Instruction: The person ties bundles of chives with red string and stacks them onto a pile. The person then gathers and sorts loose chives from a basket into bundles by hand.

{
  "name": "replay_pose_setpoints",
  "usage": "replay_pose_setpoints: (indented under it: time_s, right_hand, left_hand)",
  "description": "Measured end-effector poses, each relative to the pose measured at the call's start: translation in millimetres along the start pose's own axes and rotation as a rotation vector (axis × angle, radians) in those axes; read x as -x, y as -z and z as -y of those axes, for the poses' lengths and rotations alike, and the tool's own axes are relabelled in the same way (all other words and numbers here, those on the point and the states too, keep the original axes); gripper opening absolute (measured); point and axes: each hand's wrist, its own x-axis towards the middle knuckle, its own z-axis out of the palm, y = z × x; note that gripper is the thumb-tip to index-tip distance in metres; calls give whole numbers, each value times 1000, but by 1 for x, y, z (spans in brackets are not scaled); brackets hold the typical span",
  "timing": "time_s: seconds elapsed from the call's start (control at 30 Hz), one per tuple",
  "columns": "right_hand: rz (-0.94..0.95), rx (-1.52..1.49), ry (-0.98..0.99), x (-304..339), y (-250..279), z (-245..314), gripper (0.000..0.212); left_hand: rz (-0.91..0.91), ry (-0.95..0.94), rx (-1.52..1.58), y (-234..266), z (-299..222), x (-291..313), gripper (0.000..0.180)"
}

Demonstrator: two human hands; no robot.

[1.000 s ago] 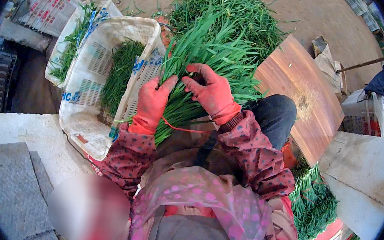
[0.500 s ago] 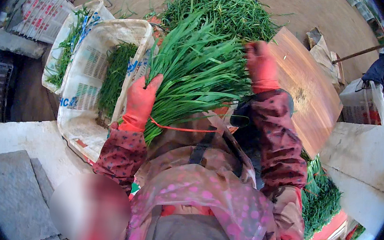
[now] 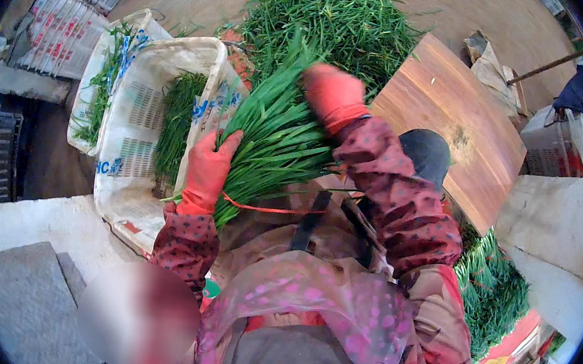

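Red gloves (image 3: 198, 195) are covering both of the person's hands. The left hand (image 3: 208, 172) is gripping one bundle of long green leaves (image 3: 268, 133) near its lower end. The right hand (image 3: 333, 90) is curling by the upper leaves; it is blurring, and I cannot tell whether it is pinching any. The bundle is fanning out between the two hands, in front of the person. One red cord (image 3: 274, 210) is running across from its lower end. I am counting two white plastic crates (image 3: 123, 161) sitting on the left, each holding greens. One big loose heap of greens (image 3: 330, 19) is lying beyond the hands, one wooden board (image 3: 457, 125) is slanting beside it, and one more stack of greens (image 3: 500, 296) is resting at the lower right.
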Motion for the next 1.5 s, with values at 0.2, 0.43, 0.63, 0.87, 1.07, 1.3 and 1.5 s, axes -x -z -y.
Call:
replay_pose_setpoints:
  time_s: [0.2, 0.43, 0.63, 0.87, 1.07, 1.3, 1.5]
  right_hand:
    - [-235, -265, -231, -6, 27, -114, 22]
    - [-145, -199, 387, 18, 34, 36, 49]
    - [35, 51, -128, -32, 8, -50, 30]
    - [-465, -322, 321, 68, 48, -22, 28]
    - [-142, -224, 542, 121, -5, 42, 35]
    - [-125, -343, 577, 134, -6, 43, 35]
    - [132, -380, 442, 110, 11, 44, 37]
  left_hand:
    - [2, 79, 52, 8, 20, -5, 30]
    - [59, 84, 96, 5, 7, -5, 30]
    - [121, 44, 41, 4, -8, -6, 38]
    - [294, -139, -240, 2, -13, -5, 53]
    - [292, 42, 146, 5, 3, -18, 34]
    - [188, 188, 375, 12, 20, -15, 27]
    - [164, 244, 514, 6, 14, -13, 27]
